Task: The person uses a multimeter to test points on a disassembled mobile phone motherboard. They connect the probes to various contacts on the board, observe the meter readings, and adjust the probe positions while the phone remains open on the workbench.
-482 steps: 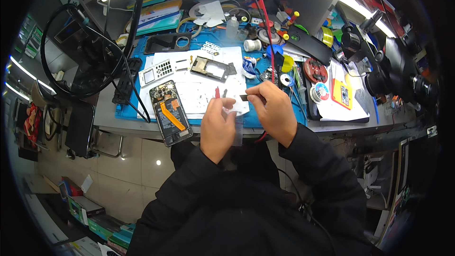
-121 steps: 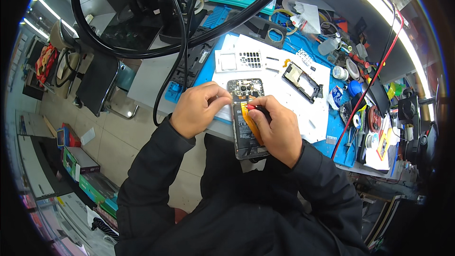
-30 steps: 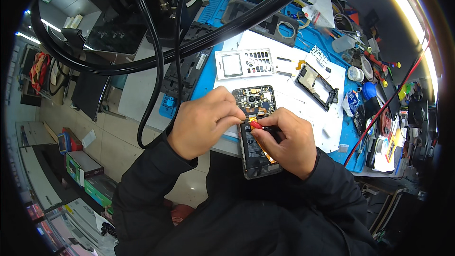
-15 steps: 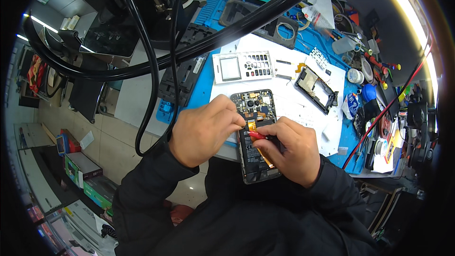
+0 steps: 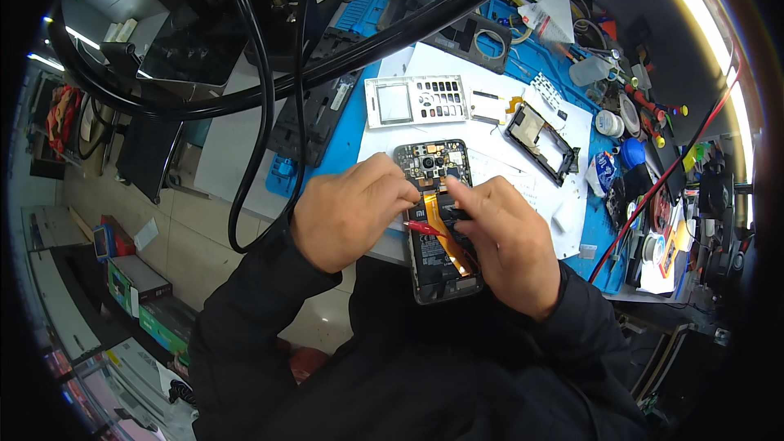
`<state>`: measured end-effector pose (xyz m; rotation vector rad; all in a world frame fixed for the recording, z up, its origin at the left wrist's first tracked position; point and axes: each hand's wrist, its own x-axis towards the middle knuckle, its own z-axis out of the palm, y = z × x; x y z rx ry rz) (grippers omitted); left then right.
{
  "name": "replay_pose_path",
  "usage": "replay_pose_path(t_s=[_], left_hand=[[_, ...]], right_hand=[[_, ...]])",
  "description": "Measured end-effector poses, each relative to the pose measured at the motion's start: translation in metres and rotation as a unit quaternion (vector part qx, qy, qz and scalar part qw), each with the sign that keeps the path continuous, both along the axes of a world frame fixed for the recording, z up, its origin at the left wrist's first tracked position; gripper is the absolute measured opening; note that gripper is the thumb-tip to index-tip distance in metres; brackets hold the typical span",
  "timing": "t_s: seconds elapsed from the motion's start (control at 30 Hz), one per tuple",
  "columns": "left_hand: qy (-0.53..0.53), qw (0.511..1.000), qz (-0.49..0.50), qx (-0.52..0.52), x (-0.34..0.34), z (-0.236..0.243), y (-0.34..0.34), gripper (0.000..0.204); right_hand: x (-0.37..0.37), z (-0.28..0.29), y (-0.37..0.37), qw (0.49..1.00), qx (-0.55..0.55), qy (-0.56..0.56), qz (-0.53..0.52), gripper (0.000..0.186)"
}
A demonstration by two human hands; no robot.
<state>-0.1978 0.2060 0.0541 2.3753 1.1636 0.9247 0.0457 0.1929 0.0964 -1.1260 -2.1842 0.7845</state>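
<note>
An opened smartphone (image 5: 438, 272) lies upright in view on the near edge of paper, its circuit board (image 5: 431, 153) at the top and an orange flex cable (image 5: 439, 220) over the black battery. My left hand (image 5: 341, 216) is pinched at the phone's left edge, its fingertips' contents hidden. My right hand (image 5: 510, 249) reaches over the phone's right side, index finger stretched to the board's lower edge and apart from the thumb. A red-tipped black item (image 5: 418, 226) slants across the battery left of that thumb; whether they touch, I cannot tell.
Behind the phone are a white keypad-phone housing (image 5: 416, 100) and a black frame (image 5: 542, 143). Thick black cables (image 5: 263, 147) loop over the left side of the blue mat (image 5: 604, 273). Tools, spools and small containers (image 5: 608, 122) crowd the right. A chair (image 5: 145, 159) stands at left.
My right index finger has moved up toward the board and away from the red-tipped item, which now points further left. Phone and desk sit slightly higher in the view.
</note>
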Motion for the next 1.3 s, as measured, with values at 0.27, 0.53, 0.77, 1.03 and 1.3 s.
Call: replay_pose_path(t_s=[0.27, 0.53, 0.77, 1.03, 1.3], left_hand=[[0.014, 1.000, -0.018, 0.014, -0.002, -0.001, -0.001, 0.015], [0.002, 1.000, -0.017, 0.010, -0.003, -0.002, 0.001, 0.015], [-0.034, 0.999, -0.012, -0.017, -0.002, 0.000, 0.003, 0.011], [-0.041, 0.999, -0.016, -0.020, -0.003, 0.001, 0.004, 0.010], [-0.044, 0.998, -0.010, -0.032, -0.003, 0.001, 0.004, 0.010]], right_hand=[[-0.009, -0.013, 0.003, 0.999, 0.010, 0.030, -0.032, 0.021], [-0.011, -0.018, 0.008, 0.999, 0.034, 0.027, -0.009, 0.020], [-0.012, -0.016, 0.011, 0.999, 0.036, 0.003, 0.000, 0.021], [-0.013, -0.016, 0.011, 0.999, 0.041, 0.007, -0.004, 0.020], [-0.012, -0.018, 0.011, 0.999, 0.039, 0.013, 0.003, 0.023]])
